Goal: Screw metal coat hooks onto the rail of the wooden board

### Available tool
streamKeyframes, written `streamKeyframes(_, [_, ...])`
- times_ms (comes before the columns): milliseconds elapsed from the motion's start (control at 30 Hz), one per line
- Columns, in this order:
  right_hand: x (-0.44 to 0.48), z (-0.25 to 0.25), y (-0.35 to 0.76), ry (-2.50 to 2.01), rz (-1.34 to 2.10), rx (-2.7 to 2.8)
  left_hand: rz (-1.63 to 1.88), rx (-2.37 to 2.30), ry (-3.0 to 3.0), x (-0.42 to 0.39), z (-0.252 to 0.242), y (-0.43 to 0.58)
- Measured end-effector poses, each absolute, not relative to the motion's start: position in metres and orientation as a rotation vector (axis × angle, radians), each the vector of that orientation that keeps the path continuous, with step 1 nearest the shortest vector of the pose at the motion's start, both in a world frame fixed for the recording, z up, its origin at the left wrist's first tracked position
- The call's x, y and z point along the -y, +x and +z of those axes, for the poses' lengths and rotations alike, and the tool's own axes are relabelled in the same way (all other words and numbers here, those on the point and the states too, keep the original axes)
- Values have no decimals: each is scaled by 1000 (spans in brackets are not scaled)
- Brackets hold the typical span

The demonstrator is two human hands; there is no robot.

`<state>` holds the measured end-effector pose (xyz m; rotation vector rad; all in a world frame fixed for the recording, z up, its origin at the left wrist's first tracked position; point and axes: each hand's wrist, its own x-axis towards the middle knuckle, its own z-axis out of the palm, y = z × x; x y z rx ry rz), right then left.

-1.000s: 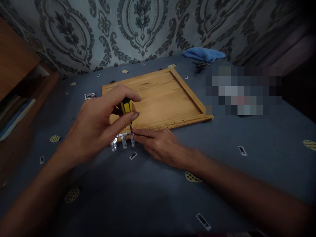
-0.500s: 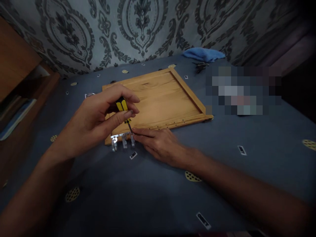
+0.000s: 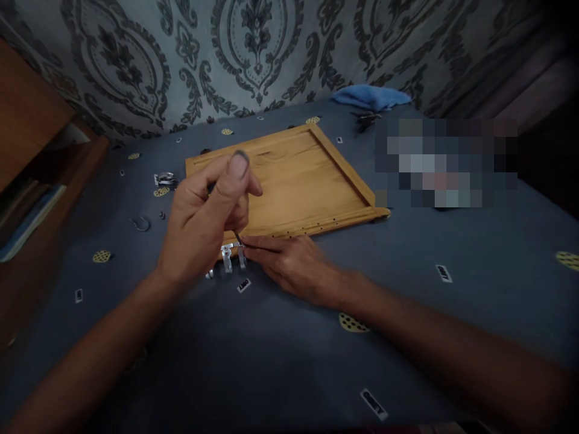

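While your left hand (image 3: 205,220) is clenched around a screwdriver (image 3: 237,239), only the thin shaft shows, slanting down out of the fist just left of the frame's centre. The handle is hidden inside your fingers, and your thumb stands up above them, blurred. The shaft's tip meets a silver hook rack (image 3: 227,256) at the near edge of a wooden panel (image 3: 298,175). The rack's hooks hang down over that edge, and your left hand partly covers its left end.

Your right hand (image 3: 294,268) lies flat and unclenched on the bedspread (image 3: 452,325), reaching in from the lower right. Its stretched fingertips (image 3: 253,242) touch the rack's right end, right beside the tool's tip.

The panel lies flat in the middle of the frame. It has a raised border, and a row of small holes runs along its near rail.

On the bedspread to the left of your left hand lie a loose wire hook (image 3: 141,224) and a small dark screw (image 3: 161,214). Further up, near the panel's far left corner, lies a shiny metal fitting (image 3: 166,179). A blue cloth (image 3: 371,96) sits bunched at the upper right by the patterned wallpaper (image 3: 253,42). Wooden shelving (image 3: 31,120) fills the left edge of the frame.
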<state>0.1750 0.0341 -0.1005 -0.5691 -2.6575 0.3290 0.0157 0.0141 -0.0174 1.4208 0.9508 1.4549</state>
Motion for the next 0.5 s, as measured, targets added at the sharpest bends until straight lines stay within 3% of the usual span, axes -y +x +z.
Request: streamKeyframes(500, [-35,-101,176,-574,344,2669,1281,-821,1354,-29,-10,15])
